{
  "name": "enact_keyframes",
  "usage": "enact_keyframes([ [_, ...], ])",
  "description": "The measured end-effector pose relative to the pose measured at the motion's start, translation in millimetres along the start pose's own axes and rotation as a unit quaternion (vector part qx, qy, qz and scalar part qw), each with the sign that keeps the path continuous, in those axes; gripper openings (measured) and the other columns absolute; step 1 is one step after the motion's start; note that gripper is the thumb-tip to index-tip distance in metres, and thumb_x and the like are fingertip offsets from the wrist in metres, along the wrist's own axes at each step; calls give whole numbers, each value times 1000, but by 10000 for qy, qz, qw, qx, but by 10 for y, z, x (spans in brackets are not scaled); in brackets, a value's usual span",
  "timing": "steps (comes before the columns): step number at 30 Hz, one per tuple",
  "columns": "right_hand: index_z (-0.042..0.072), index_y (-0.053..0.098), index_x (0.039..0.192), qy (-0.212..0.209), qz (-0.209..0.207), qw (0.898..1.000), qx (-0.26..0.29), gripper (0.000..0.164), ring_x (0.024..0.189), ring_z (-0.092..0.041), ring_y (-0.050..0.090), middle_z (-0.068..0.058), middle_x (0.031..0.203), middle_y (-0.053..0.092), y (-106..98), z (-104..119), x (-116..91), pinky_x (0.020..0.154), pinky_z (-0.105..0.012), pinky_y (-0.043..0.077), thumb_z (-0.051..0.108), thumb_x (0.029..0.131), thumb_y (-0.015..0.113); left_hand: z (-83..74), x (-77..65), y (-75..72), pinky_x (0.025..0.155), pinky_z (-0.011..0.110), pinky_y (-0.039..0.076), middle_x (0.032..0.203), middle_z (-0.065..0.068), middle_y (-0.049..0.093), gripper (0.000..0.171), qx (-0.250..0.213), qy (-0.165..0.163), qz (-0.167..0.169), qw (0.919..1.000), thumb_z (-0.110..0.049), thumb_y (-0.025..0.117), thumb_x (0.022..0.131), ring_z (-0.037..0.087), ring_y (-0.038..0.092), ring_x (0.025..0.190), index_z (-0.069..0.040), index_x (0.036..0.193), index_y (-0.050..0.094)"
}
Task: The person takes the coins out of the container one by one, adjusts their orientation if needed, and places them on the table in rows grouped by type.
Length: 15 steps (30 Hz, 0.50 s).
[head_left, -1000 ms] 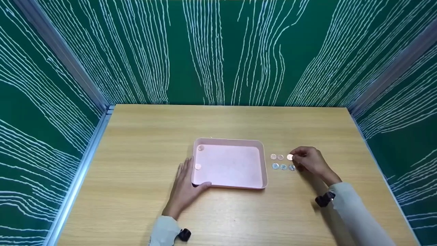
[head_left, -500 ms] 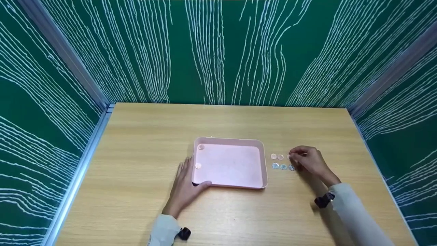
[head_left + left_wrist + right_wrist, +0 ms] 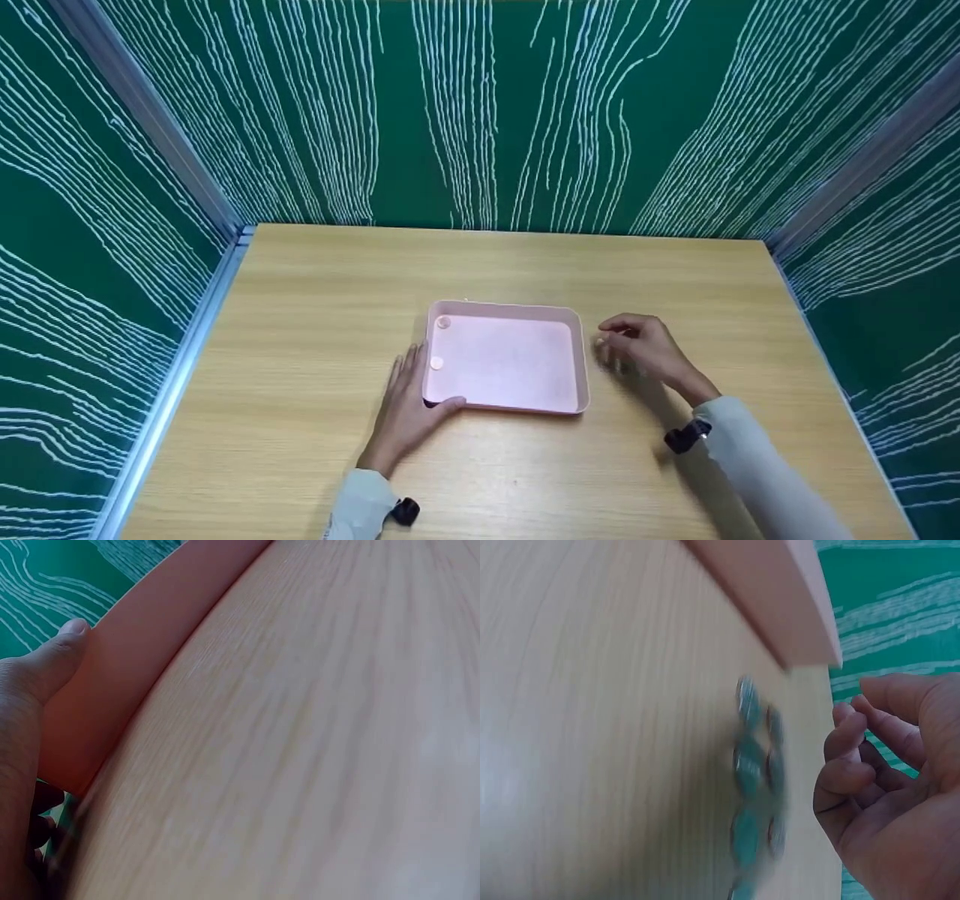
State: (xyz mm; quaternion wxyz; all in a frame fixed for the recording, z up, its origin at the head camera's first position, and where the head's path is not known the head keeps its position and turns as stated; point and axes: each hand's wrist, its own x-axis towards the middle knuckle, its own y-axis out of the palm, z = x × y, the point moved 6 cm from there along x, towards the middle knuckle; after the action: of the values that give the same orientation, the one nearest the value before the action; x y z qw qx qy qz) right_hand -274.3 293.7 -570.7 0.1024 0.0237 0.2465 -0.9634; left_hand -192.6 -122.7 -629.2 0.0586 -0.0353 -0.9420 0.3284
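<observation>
My left hand [image 3: 405, 420] holds the near left corner of a shallow pink tray [image 3: 581, 360], thumb along the front wall and fingers along the left side. In the left wrist view the thumb [image 3: 60, 656] lies against the tray's outer wall. Two coppery coins [image 3: 444, 322] lie inside at the left. My right hand [image 3: 645, 345] hovers just right of the tray over the coins, fingers loosely bent; I see nothing between them. Below it, in the right wrist view, two rows of coins lie on the table, silvery ones [image 3: 746, 765] and smaller ones [image 3: 775, 769], blurred.
The wooden table [image 3: 337, 300] stretches around the tray on all sides. Green walls [image 3: 525, 150] with white wavy lines enclose its back and both sides, with metal frame posts at the corners. Each wrist carries a small black device [image 3: 688, 435].
My right hand has left the coin at the right end of the far row and moved left toward the tray, covering the coins. The left hand and tray have stayed in place.
</observation>
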Motion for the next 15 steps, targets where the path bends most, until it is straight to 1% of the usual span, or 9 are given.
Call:
enact_keyframes([
  [2,-6,75,125,-71,94,9999,99,24,83,-37,71,-26,107,76,90,64,31,65,-31,62,9,107,72,3,-3,-1,136,64,14,180,23,24,122,15,-12,-6,10000,-68,85,87,47,14,168,-13,177,23],
  [5,-6,76,124,-219,186,9995,135,22,84,-32,69,-24,108,76,223,153,87,66,-28,60,7,106,72,2,-6,4,136,65,13,180,22,23,122,15,-5,-15,10000,-68,85,87,48,14,167,-12,177,23],
  [8,-6,78,122,-369,204,9991,-54,21,89,-25,64,-17,111,76,335,241,144,67,-23,56,5,105,73,-1,-2,12,136,65,12,181,22,23,122,-1,0,2,10000,-66,86,87,48,13,168,-13,177,23],
  [10,-6,79,120,-478,194,9985,-186,19,89,-23,62,-14,110,76,401,300,184,69,-22,55,2,104,73,5,2,14,136,64,12,181,20,23,122,-32,-27,-6,10000,-65,86,87,47,13,168,-14,177,22],
  [13,-6,80,116,-740,165,9965,-363,16,88,-22,63,-14,108,78,487,409,243,70,-20,54,-1,102,74,20,9,11,136,64,13,181,20,23,122,-64,-52,-29,10000,-65,87,87,47,13,168,-15,178,22],
  [15,-7,81,113,-932,180,9945,-434,15,88,-20,64,-16,108,79,544,487,280,72,-19,54,-3,101,74,22,14,4,136,65,15,180,23,25,122,-75,12,-59,10000,-64,87,87,49,15,167,-12,177,23],
])
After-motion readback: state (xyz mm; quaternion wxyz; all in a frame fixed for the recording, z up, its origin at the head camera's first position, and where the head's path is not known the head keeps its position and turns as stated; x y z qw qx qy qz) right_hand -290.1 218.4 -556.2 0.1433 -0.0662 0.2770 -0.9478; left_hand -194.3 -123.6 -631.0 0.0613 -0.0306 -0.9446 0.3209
